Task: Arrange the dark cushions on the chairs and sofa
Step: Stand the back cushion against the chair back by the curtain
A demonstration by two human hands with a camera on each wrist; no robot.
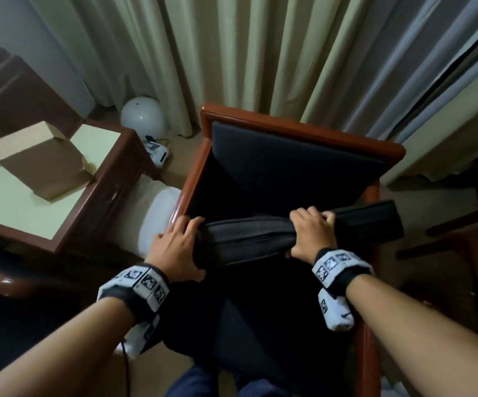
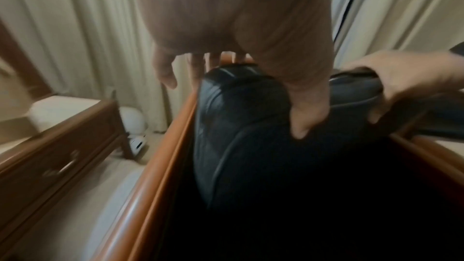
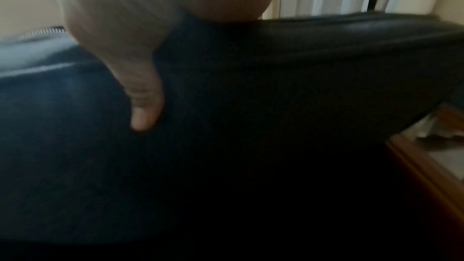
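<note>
Head: left hand and right hand both clamped on cushion, held edge-up over chair seat. Left wrist: thumb pressing cushion's near face, fingers over top. Right wrist: thumb dug into dark cover, blurred.

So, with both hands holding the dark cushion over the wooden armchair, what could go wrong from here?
1. The cushion sits skewed: its right end sticks out over the armchair's right arm, so it may catch on the wooden frame instead of dropping in.
2. The left hand is close to the left armrest; its fingers could get pinched between cushion and wood.
3. The right hand grips well inside that end, so the end may sag.
</note>
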